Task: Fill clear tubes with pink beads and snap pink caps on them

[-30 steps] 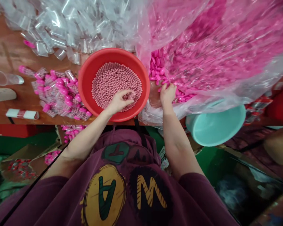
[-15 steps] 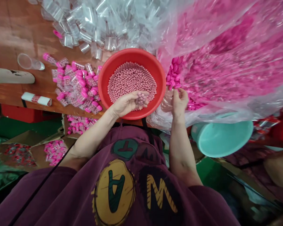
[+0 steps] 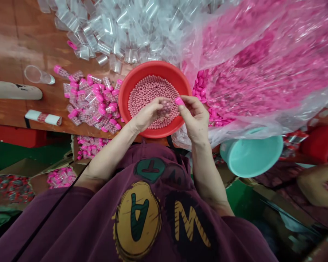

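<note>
Bead-filled container (image 3: 166,107): clear, in the left hand (image 3: 150,113), over the red bowl (image 3: 155,69), which sits at the near edge of the table (image 3: 11,54). Left fingers curled round the container, only partly open; thumb on the side toward the person. Container's exact tilt: can't tell, fingers hide part of it.

Right hand (image 3: 195,115): thumb and fingertips pinched on one pink cap (image 3: 179,101). Hand is over the bowl's right rim; cap just beside the container, small gap between them.

Bowl holds a heap of loose pink beads (image 3: 150,87), red wall visible all round.

Left of bowl, near edge: pile of filled, capped containers (image 3: 95,98). Beyond it, toward the far side: big heap of unfilled clear containers (image 3: 120,25), one pink piece (image 3: 71,45) at its left end.

Right of bowl: clear plastic bag (image 3: 262,123) spread over the table, full of pink caps, with loose caps (image 3: 199,85) at its opening.

Toward the table's left edge: clear cup (image 3: 39,75) on its side, white tube (image 3: 15,90), white roll with a red band (image 3: 42,117) at the near edge.

Right part of near edge: teal bowl (image 3: 257,154), tilted, bag touching its far rim. Another person's arm (image 3: 317,185) past that.
</note>
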`<state>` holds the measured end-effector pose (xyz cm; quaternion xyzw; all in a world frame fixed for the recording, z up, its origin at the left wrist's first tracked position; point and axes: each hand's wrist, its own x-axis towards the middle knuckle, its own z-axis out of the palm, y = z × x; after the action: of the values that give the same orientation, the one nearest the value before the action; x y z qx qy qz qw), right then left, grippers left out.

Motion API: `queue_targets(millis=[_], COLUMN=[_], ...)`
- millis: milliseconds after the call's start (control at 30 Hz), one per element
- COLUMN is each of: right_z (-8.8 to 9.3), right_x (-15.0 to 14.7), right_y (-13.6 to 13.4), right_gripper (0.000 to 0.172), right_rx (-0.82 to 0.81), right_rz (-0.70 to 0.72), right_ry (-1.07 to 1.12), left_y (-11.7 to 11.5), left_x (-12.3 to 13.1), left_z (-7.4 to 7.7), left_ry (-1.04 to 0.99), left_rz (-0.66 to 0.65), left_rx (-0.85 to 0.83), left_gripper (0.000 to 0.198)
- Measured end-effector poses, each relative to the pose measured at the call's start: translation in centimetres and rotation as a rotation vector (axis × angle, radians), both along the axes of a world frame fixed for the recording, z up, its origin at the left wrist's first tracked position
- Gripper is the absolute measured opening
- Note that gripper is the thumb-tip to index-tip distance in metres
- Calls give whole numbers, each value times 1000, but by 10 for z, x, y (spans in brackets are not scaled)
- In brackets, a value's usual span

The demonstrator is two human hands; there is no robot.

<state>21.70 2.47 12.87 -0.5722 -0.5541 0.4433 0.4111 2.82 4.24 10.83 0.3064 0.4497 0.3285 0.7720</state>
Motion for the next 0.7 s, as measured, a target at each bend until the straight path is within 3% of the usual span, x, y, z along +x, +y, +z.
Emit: queue_targets(millis=[267,700], right_z=[16,30], right_x=[-5,-5], right_y=[8,1], right_gripper=[22,23], right_rx=[168,193], right_rz=[119,293], right_ry=[-211,-267], left_y=[-7,-13], left_x=[-6,-14], left_z=[4,7], left_ry=[-74,-297], left_rz=[-37,-44], left_rx=[-24,-157], left_gripper=[28,14])
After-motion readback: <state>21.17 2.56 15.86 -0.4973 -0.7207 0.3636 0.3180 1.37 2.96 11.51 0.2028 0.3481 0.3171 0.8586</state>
